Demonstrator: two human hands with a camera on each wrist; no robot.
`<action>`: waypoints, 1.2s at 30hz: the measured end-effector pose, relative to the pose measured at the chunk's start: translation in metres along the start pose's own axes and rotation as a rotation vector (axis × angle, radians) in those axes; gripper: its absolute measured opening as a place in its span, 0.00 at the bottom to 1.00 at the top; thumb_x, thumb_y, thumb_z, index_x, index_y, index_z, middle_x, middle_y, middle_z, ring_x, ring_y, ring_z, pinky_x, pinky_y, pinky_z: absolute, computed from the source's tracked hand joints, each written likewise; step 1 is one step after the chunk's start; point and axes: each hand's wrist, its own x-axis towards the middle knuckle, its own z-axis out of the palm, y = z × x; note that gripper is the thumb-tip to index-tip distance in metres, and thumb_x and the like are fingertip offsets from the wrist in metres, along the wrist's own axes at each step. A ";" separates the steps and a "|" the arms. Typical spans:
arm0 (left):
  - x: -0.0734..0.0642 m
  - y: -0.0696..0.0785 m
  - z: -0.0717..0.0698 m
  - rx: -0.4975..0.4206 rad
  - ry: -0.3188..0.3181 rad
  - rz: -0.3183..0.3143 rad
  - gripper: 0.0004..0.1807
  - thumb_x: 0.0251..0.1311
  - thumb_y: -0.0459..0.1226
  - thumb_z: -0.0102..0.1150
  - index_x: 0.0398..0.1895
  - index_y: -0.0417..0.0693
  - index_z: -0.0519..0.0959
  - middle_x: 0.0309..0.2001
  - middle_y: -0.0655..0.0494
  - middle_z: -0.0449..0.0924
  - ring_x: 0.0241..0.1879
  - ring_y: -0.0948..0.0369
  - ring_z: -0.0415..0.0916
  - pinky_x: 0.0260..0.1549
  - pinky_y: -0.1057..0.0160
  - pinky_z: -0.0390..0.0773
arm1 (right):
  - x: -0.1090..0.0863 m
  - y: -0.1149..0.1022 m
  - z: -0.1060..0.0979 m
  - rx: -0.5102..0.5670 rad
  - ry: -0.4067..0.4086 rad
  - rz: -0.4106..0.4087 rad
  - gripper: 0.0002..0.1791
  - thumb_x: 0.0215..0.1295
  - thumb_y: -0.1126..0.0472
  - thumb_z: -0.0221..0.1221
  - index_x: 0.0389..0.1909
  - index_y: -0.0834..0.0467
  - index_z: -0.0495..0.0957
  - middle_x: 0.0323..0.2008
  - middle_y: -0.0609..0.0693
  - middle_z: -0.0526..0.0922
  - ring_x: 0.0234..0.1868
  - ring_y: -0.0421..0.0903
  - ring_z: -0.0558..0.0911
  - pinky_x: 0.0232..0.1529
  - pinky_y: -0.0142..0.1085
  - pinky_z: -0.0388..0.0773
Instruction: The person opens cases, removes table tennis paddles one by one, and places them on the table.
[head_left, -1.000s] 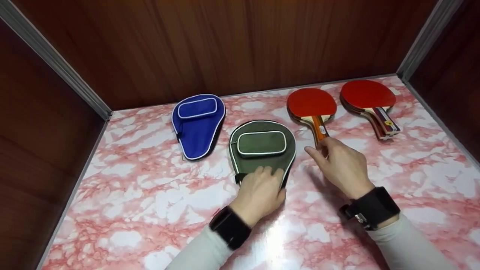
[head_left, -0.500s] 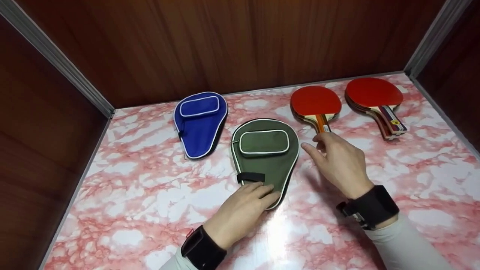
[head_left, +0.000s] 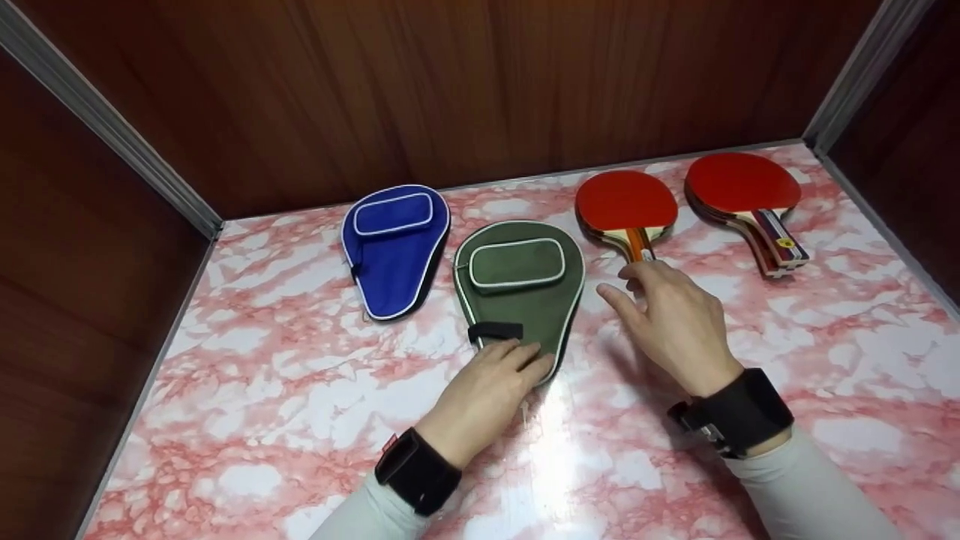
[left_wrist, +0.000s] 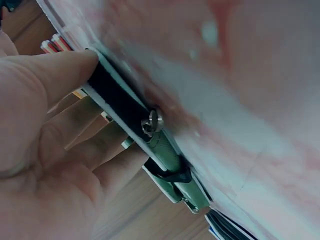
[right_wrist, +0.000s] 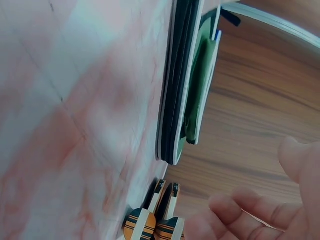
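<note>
An olive-green table tennis bat case (head_left: 525, 300) with white piping lies flat mid-table in the head view. My left hand (head_left: 480, 401) rests on its narrow end. In the left wrist view, the thumb (left_wrist: 72, 70) touches the edge of that end and the fingers (left_wrist: 120, 167) extend over the top. A stack of two red table tennis bats (head_left: 626, 202) lies to the right. My right hand (head_left: 679, 322) is over their handle ends, fingers loosely bent; in the right wrist view, the fingers (right_wrist: 230, 212) are beside the handles (right_wrist: 142, 222), and contact is unclear.
A blue bat case (head_left: 397, 255) lies left of the green one. Another stack of red bats (head_left: 742, 184) sits at the back right. Dark wood panels (head_left: 480, 90) border the pink marbled table (head_left: 300, 420) at the back and sides.
Over the last half second, the green case has moved away towards the back panel together with my left hand. Earlier, that hand drew back from the case's middle to its narrow end. My right hand barely moved.
</note>
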 end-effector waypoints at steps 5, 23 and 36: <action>0.015 -0.012 0.002 0.009 -0.019 -0.020 0.27 0.69 0.26 0.64 0.71 0.50 0.83 0.68 0.46 0.82 0.68 0.45 0.80 0.71 0.47 0.75 | 0.000 0.000 0.003 -0.004 -0.018 0.002 0.25 0.80 0.41 0.64 0.54 0.61 0.85 0.44 0.59 0.87 0.41 0.58 0.85 0.39 0.61 0.82; 0.067 -0.046 0.012 -0.030 -0.088 -0.127 0.26 0.76 0.27 0.55 0.73 0.49 0.80 0.72 0.45 0.79 0.73 0.44 0.75 0.74 0.44 0.70 | -0.004 0.003 0.009 -0.003 -0.019 -0.019 0.26 0.79 0.42 0.66 0.58 0.61 0.85 0.36 0.54 0.82 0.42 0.56 0.81 0.36 0.58 0.79; 0.080 -0.049 0.015 -0.055 -0.092 -0.175 0.25 0.80 0.29 0.48 0.75 0.47 0.79 0.75 0.43 0.77 0.76 0.41 0.71 0.77 0.44 0.66 | -0.005 0.006 0.015 0.009 -0.030 -0.025 0.26 0.79 0.43 0.66 0.58 0.62 0.85 0.51 0.61 0.88 0.49 0.60 0.85 0.44 0.62 0.82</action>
